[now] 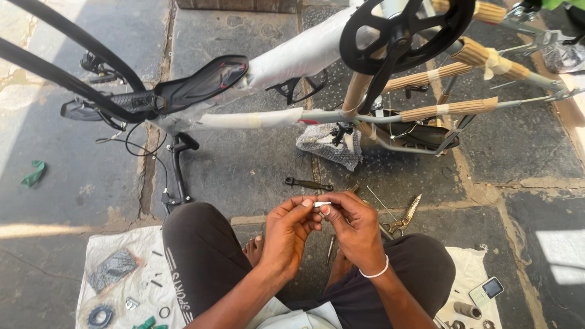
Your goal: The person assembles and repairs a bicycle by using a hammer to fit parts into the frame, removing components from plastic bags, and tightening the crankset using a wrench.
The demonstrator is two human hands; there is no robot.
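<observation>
Both my hands meet over my lap, pinching a small white tube-like piece [322, 204] between their fingertips. My left hand [289, 228] grips its left end and my right hand [353, 225], with a white band on the wrist, grips its right end. In front of me an upside-down bicycle frame [286, 61] wrapped in white foam and corrugated cardboard rests on the stone floor, with its black chainring [402, 30] up top and the black saddle [201, 82] at the left.
Scissors [407, 216] and a black wrench [308, 183] lie on the stone just beyond my hands. A white cloth [116, 274] at my left knee holds small parts. A phone [487, 290] lies on cloth at the right. A black handlebar stem [178, 170] stands left.
</observation>
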